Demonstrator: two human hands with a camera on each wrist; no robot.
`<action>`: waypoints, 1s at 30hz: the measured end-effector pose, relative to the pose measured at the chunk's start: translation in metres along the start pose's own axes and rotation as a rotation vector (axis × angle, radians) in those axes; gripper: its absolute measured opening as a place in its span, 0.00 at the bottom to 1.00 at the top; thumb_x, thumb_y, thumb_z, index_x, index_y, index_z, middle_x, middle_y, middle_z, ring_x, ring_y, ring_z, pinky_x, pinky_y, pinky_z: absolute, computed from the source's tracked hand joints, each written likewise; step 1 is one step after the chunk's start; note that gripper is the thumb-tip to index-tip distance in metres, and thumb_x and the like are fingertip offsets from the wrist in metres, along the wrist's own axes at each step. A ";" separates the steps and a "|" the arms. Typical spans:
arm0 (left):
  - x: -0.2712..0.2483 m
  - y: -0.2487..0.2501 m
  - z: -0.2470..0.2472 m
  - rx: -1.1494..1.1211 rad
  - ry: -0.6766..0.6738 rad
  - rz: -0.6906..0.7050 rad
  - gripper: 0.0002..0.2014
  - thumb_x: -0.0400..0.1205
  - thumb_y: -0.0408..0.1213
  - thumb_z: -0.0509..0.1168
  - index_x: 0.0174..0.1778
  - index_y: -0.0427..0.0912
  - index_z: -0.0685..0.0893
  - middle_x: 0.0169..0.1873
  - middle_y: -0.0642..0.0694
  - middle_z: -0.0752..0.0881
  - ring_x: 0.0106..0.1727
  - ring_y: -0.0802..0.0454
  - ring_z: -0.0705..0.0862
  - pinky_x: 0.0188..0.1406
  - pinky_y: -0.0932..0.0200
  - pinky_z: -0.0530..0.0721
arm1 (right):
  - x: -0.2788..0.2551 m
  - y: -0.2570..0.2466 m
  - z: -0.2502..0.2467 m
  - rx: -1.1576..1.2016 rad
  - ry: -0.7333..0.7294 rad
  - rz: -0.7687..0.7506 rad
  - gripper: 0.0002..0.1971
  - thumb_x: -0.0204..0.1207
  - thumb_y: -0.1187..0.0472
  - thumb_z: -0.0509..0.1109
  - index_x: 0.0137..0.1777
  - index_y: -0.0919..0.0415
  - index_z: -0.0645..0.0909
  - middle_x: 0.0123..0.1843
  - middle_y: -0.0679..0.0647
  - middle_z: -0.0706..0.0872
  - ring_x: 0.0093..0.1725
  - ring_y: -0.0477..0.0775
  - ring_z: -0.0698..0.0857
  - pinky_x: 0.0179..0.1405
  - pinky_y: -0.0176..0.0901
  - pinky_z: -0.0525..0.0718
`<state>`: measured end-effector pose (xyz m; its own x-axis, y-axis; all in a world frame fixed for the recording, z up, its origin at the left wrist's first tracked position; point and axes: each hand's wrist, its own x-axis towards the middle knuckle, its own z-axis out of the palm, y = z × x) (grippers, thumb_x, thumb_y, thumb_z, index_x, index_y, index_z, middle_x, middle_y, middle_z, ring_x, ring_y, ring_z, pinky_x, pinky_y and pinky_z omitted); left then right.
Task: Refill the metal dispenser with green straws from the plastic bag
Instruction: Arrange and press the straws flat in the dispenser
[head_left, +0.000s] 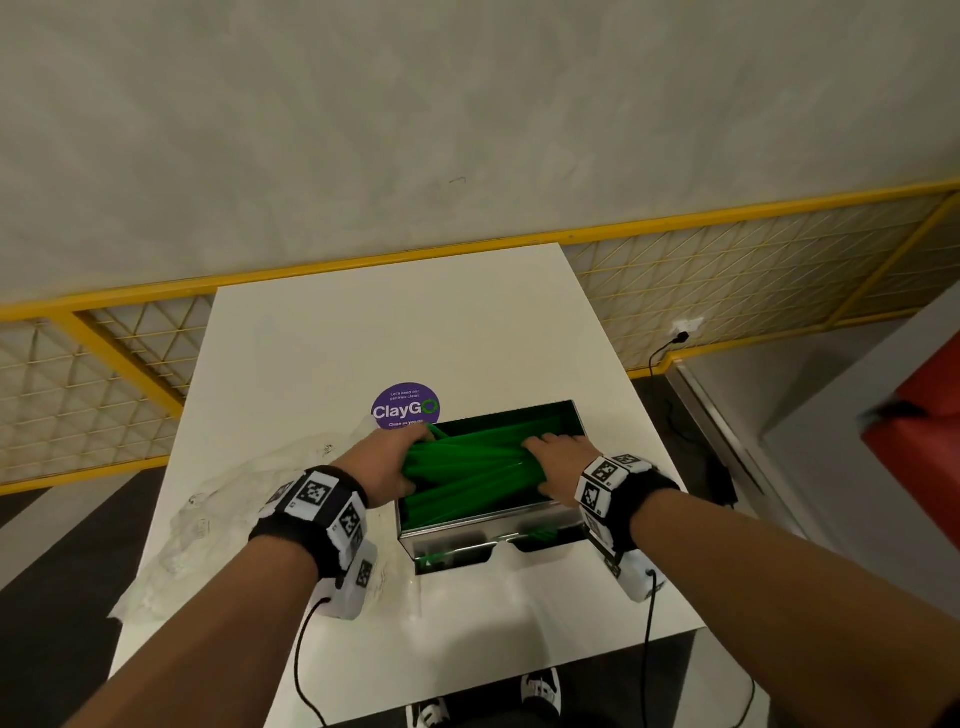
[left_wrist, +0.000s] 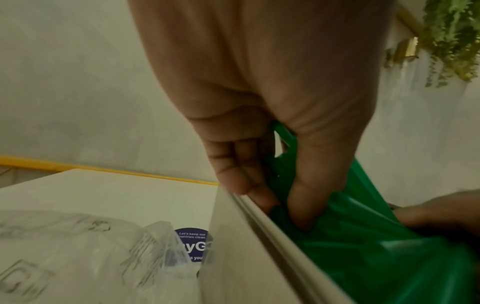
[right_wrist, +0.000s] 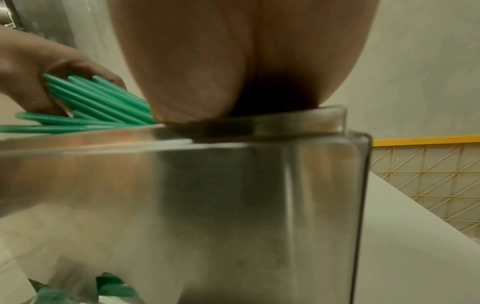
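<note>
An open-topped metal dispenser (head_left: 488, 527) stands on the white table (head_left: 395, 327). A bundle of green straws (head_left: 467, 470) lies slantwise in its top, partly above the rim. My left hand (head_left: 384, 460) grips the bundle's left end, fingers curled round it (left_wrist: 244, 168). My right hand (head_left: 558, 457) holds the right end, palm over the rim (right_wrist: 233, 61). Straws (right_wrist: 98, 98) fan out between both hands. A few more straws (right_wrist: 111, 286) show in the front slot. The clear plastic bag (head_left: 208, 519) lies crumpled and flat to the left.
A purple round sticker (head_left: 405, 407) sits just behind the dispenser. A yellow mesh fence (head_left: 727, 270) runs along the wall behind the table. A wall socket with a cable (head_left: 680, 338) and a red object (head_left: 914, 447) are to the right.
</note>
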<state>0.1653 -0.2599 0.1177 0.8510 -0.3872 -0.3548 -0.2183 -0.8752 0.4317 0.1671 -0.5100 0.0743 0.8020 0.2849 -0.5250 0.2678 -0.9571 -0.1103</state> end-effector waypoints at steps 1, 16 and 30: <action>-0.001 -0.001 0.001 -0.009 -0.008 0.002 0.27 0.73 0.31 0.73 0.68 0.45 0.75 0.60 0.44 0.83 0.59 0.46 0.82 0.48 0.64 0.74 | 0.000 0.000 0.000 -0.002 -0.003 0.000 0.32 0.77 0.58 0.68 0.79 0.58 0.60 0.72 0.61 0.74 0.70 0.63 0.75 0.71 0.52 0.67; 0.021 0.012 -0.005 0.433 -0.172 -0.080 0.16 0.80 0.34 0.65 0.64 0.41 0.80 0.60 0.39 0.84 0.62 0.41 0.82 0.60 0.50 0.82 | -0.001 -0.001 -0.001 -0.053 -0.011 0.006 0.32 0.77 0.58 0.68 0.79 0.58 0.60 0.72 0.61 0.74 0.69 0.64 0.76 0.69 0.53 0.68; -0.004 -0.002 -0.029 0.165 -0.045 -0.135 0.19 0.78 0.26 0.62 0.66 0.38 0.74 0.63 0.37 0.81 0.64 0.40 0.79 0.57 0.54 0.76 | -0.004 -0.009 -0.010 0.015 -0.008 0.044 0.34 0.73 0.60 0.72 0.77 0.59 0.62 0.72 0.61 0.72 0.71 0.64 0.73 0.69 0.55 0.72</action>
<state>0.1760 -0.2486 0.1424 0.8562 -0.2729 -0.4386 -0.1825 -0.9541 0.2374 0.1663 -0.5016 0.0859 0.8087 0.2417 -0.5363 0.2236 -0.9696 -0.0997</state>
